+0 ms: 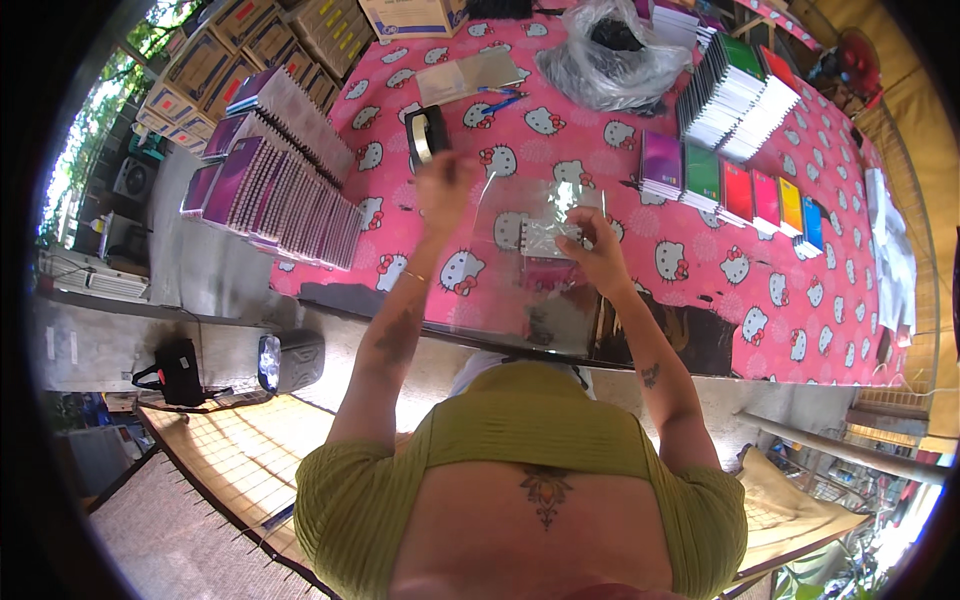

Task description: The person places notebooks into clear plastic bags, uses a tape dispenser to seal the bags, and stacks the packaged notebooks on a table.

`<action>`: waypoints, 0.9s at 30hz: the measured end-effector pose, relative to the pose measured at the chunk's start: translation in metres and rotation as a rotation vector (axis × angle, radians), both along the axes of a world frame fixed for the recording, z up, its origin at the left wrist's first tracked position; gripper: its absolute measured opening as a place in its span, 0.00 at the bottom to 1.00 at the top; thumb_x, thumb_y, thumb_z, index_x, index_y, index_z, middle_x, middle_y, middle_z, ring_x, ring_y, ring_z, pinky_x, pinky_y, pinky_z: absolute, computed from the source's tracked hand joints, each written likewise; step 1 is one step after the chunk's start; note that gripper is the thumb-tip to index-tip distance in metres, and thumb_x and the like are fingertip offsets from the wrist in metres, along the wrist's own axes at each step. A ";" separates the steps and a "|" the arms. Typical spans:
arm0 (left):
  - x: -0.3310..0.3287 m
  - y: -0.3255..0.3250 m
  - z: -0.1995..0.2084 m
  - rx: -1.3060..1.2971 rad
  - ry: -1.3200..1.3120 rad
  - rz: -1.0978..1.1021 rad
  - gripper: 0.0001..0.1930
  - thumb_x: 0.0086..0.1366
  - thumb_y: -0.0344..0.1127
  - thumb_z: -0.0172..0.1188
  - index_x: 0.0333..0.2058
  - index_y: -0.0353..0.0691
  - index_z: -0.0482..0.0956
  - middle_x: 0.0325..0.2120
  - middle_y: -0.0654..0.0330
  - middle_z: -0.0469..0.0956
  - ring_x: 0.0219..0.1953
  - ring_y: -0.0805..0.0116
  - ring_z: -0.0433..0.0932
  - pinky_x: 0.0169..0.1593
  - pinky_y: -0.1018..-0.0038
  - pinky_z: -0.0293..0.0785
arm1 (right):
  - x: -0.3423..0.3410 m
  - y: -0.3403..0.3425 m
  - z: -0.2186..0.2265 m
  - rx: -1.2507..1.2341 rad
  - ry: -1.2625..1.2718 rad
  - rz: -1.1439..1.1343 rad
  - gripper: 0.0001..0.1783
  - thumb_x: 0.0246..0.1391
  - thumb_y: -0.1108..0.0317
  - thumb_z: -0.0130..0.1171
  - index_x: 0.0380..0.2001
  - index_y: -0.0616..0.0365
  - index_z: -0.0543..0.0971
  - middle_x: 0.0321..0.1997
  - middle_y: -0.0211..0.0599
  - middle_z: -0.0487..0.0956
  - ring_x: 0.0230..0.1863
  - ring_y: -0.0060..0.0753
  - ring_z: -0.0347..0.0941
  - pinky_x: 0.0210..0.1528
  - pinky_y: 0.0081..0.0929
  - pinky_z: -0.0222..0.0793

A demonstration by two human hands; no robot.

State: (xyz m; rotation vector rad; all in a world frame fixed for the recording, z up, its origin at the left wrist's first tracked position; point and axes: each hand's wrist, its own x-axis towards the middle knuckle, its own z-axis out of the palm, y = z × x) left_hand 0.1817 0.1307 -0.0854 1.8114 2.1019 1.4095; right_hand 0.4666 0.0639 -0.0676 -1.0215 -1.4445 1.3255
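My right hand [600, 252] grips the right edge of a small white spiral notebook [540, 238] between thumb and fingers. The notebook lies with a sheet of clear plastic [490, 285], which spreads around it at the table's near edge and shines with glare. Beyond it to the left, my left hand [447, 185] is at the near end of a black tape dispenser [416, 128] holding a roll of tape. Motion smears its fingers, so I cannot tell whether they pinch a piece of tape.
Purple spiral notebooks [270, 195] are stacked on the left. Notebooks in several colours [735, 190] line the right, with taller stacks [725, 100] behind. Farther back lie a plastic bag [610, 65], blue pens [500, 102] and a flat clear packet [470, 76]. Cartons [225, 70] stand back left.
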 end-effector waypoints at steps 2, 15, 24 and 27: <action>-0.057 -0.003 0.003 -0.139 0.071 0.215 0.17 0.59 0.41 0.69 0.41 0.35 0.81 0.33 0.59 0.82 0.34 0.71 0.79 0.38 0.72 0.74 | -0.006 -0.002 0.006 0.011 -0.015 -0.005 0.22 0.50 0.74 0.68 0.48 0.57 0.72 0.45 0.28 0.72 0.49 0.22 0.68 0.53 0.25 0.66; -0.100 -0.045 -0.014 -0.508 0.254 0.293 0.08 0.57 0.33 0.66 0.35 0.40 0.84 0.28 0.54 0.84 0.29 0.58 0.84 0.35 0.65 0.79 | -0.011 0.000 -0.002 0.063 -0.005 -0.012 0.21 0.51 0.76 0.65 0.49 0.60 0.72 0.46 0.33 0.74 0.48 0.27 0.70 0.51 0.26 0.67; 0.093 -0.009 0.149 -0.451 0.832 -1.169 0.13 0.52 0.43 0.67 0.29 0.38 0.80 0.26 0.54 0.80 0.30 0.53 0.80 0.32 0.63 0.73 | -0.007 -0.002 0.004 -0.022 0.035 -0.012 0.24 0.52 0.73 0.66 0.51 0.56 0.71 0.47 0.31 0.73 0.50 0.26 0.68 0.52 0.28 0.68; 0.110 0.031 0.136 -0.658 0.997 -1.173 0.16 0.54 0.46 0.66 0.33 0.38 0.82 0.23 0.57 0.80 0.25 0.56 0.80 0.32 0.63 0.74 | -0.002 -0.001 0.005 0.066 -0.046 0.002 0.25 0.52 0.72 0.67 0.52 0.56 0.70 0.48 0.33 0.73 0.51 0.27 0.68 0.53 0.28 0.67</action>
